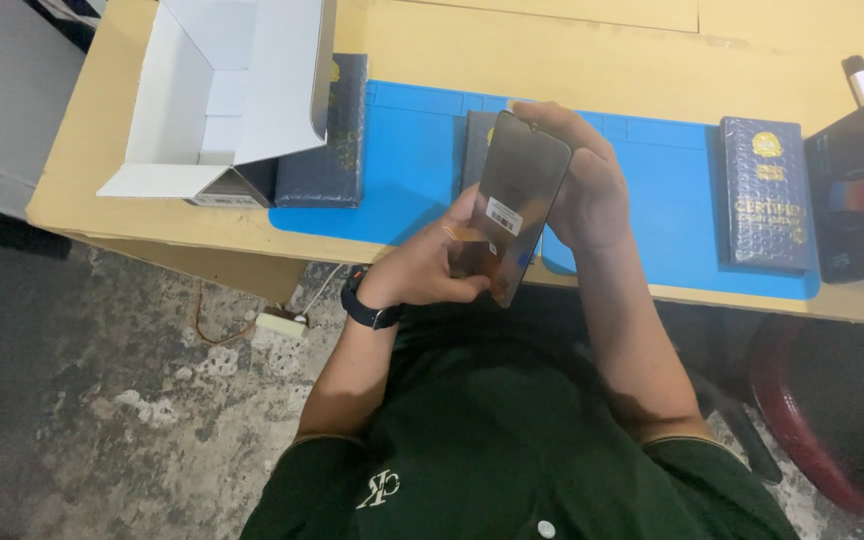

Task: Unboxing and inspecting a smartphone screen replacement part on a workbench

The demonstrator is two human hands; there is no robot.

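Over a wooden desk [592,60] with a blue mat [412,170], both hands — left hand [422,265], right hand [587,195] — grip a dark phone screen panel [517,215] at frame centre; best held by its edges, steady.

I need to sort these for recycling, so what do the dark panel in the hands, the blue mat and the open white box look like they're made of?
Dark panel: probably glass, glossy, with a smooth reflective face. Blue mat: looks like matte rubber or silicone, with moulded compartments. White box: thin cardboard, matte, with creased flaps. Left hand and right hand hold the panel.
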